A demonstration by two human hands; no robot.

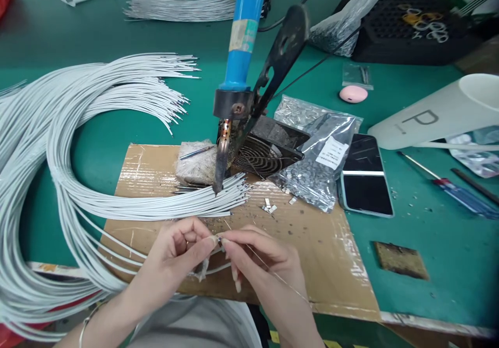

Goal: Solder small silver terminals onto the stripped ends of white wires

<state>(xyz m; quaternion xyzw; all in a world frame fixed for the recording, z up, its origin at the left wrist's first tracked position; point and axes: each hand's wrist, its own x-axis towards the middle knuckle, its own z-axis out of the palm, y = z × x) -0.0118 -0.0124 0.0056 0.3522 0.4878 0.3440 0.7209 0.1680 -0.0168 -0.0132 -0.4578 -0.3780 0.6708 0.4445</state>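
Observation:
My left hand [183, 249] and my right hand [261, 254] meet fingertip to fingertip near the cardboard's front edge. Both are closed in a pinch on something tiny, mostly covered by the fingertips; a small dark and shiny bit shows between them. A white cable [219, 270] passes under the left hand toward the right fingers. Thin wire [286, 284] runs across my right hand and wrist. Just above the hands, a blue-handled soldering iron [223, 153] points tip down over a bundle of white cables [163, 206].
Small metal pieces [268, 206] lie on the cardboard sheet [323, 265]. Behind are a bag of metal parts [325, 153], a black fan [261, 156] and the iron's stand [283, 52]. At right are a phone [366, 176], a screwdriver [460, 195] and a white cup [432, 111].

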